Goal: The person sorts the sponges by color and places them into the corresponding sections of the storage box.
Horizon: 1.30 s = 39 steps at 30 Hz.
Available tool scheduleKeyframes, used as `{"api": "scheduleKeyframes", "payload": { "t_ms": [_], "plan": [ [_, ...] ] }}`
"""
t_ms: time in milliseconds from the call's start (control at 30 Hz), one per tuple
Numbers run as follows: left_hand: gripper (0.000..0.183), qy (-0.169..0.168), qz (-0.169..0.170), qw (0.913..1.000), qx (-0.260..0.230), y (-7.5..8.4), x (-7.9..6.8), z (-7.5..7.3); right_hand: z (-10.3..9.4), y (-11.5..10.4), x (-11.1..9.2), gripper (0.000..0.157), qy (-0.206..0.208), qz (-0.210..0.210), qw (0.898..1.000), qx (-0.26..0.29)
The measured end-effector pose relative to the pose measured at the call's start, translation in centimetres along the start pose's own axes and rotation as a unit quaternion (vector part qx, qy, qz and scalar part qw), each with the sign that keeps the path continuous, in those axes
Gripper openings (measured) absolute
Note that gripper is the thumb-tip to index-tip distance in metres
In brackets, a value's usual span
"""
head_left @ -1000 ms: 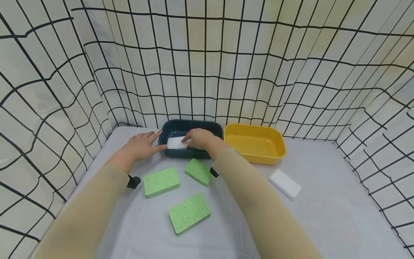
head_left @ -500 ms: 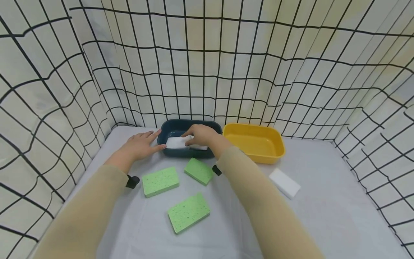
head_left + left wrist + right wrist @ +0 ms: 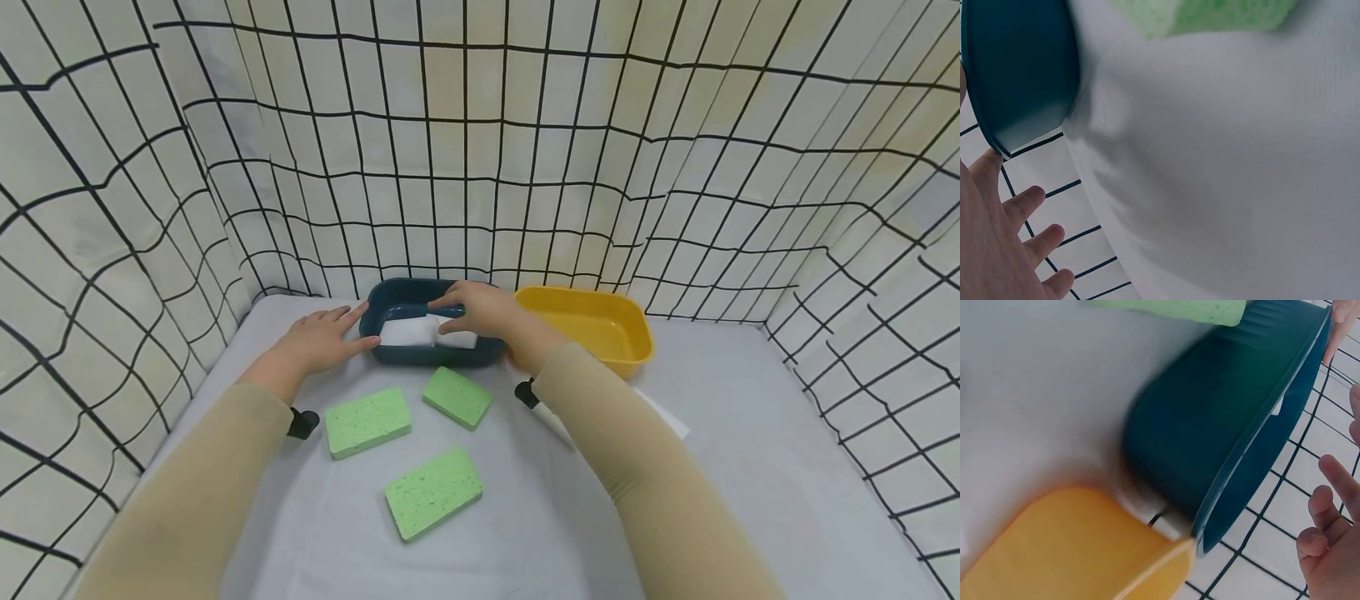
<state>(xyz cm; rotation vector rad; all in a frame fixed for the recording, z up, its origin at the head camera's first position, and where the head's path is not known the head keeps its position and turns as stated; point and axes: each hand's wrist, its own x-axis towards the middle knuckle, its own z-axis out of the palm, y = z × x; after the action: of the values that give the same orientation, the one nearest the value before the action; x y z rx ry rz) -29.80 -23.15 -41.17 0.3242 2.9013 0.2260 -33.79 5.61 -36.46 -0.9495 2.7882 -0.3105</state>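
With the right hand (image 3: 483, 310) spread, the blue bin (image 3: 438, 357) could be tipped if pressed hard by the spread left hand (image 3: 318, 340).

The left hand (image 3: 997, 237), fingers spread, touches the rim of the dark teal tub (image 3: 1022, 69); black grid lines (image 3: 1079, 235) run beyond, and a cropped green sponge (image 3: 1210, 15) sits nearer on white cloth (image 3: 1222, 156).

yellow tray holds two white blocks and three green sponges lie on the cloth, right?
Wrong tray: the head view shows the two white blocks in the dark blue tray, not the yellow tray; three green sponges do lie on the cloth.
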Motion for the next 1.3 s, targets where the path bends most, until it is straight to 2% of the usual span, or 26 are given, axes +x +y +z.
{"api": "scheduleKeyframes", "payload": {
  "t_ms": [433, 733, 1100, 1300],
  "plan": [
    [0.098, 0.001, 0.001, 1.0000, -0.005, 0.3, -0.2, -0.2, -0.5, 2.9, -5.8, 0.054, 0.020, 0.016, 0.999, 0.025],
    [0.096, 0.000, 0.004, 1.0000, 0.001, 0.2, -0.1, -0.1, 0.4, 4.8, -11.6, 0.048, 0.043, 0.027, 0.998, 0.029],
    [0.096, -0.002, -0.002, 1.0000, -0.006, 0.2, 0.0, 0.0, 3.0, 7.8, -18.8, 0.055, 0.048, 0.096, 0.994, 0.038],
    [0.096, -0.002, -0.003, 1.0000, -0.004, 0.1, 0.0, 0.0, 3.6, 8.7, -21.2, 0.058, 0.056, 0.124, 0.990, 0.043]
  ]
}}
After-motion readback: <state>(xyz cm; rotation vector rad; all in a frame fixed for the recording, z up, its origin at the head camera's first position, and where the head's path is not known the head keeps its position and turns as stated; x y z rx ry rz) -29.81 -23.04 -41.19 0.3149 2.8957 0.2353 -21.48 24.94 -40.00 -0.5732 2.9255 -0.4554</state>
